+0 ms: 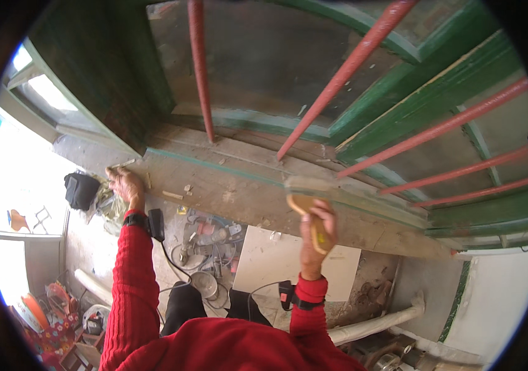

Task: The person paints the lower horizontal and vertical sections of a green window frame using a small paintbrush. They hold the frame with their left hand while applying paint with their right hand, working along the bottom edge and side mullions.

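My right hand (pixel 316 234) grips the wooden handle of a flat brush (pixel 300 202). Its pale bristles, blurred, meet the inner ledge of a dusty window sill (pixel 240 197). On the sill's left end rests my left hand (pixel 129 185), fingers bent, close to a thin wood strip (pixel 124 163). Small wood scraps (pixel 172 195) and debris lie on the sill between the hands. Red metal bars (pixel 206 74) rise from the ledge in front of a green-framed window (pixel 380 106).
A black pouch (pixel 80 190) sits past my left hand beside crumpled plastic (pixel 110 208). Below are power tools with cords (pixel 206 236), a round metal pan (pixel 204 284) and a white board (pixel 264 259). A wrapped pipe (pixel 380 322) runs at lower right. An open casement (pixel 55 99) stands at left.
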Demonstrator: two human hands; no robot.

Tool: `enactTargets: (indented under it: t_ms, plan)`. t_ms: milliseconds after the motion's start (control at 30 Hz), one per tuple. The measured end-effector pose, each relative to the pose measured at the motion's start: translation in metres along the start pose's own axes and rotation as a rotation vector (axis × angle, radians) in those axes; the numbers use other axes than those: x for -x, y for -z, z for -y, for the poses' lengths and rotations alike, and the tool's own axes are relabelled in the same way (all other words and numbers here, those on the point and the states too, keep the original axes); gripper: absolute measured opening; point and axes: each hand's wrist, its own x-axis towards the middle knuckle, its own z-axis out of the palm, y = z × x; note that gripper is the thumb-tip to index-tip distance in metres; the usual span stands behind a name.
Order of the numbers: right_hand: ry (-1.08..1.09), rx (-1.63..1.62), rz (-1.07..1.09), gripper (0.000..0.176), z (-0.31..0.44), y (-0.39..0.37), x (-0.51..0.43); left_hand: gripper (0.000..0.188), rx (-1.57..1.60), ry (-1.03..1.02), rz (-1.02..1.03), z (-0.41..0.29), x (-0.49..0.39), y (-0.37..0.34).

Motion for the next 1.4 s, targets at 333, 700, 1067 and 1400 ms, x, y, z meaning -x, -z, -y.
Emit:
enactTargets:
  t_ms: [333,700,1067,1400]
  plan:
    - [-0.052,-0.041,-0.451,0.014,-0.013,0.045,-0.016,0.059,0.013,-0.053,-0.002,0.009,-0.001,-0.006]
    - [-0.130,-0.266,-0.204,0.013,0.028,-0.100,0.011,0.057,0.009,-0.029,0.021,0.000,0.010,-0.008]
    - [-0.351,-0.066,-0.538,0.025,0.036,-0.001,-0.033,0.066,0.358,-0.031,0.229,0.092,-0.062,0.001]
    - [0.163,0.566,-0.058,0.016,0.016,-0.031,-0.056,0.069,-0.049,0.010,0.346,0.030,-0.061,-0.022]
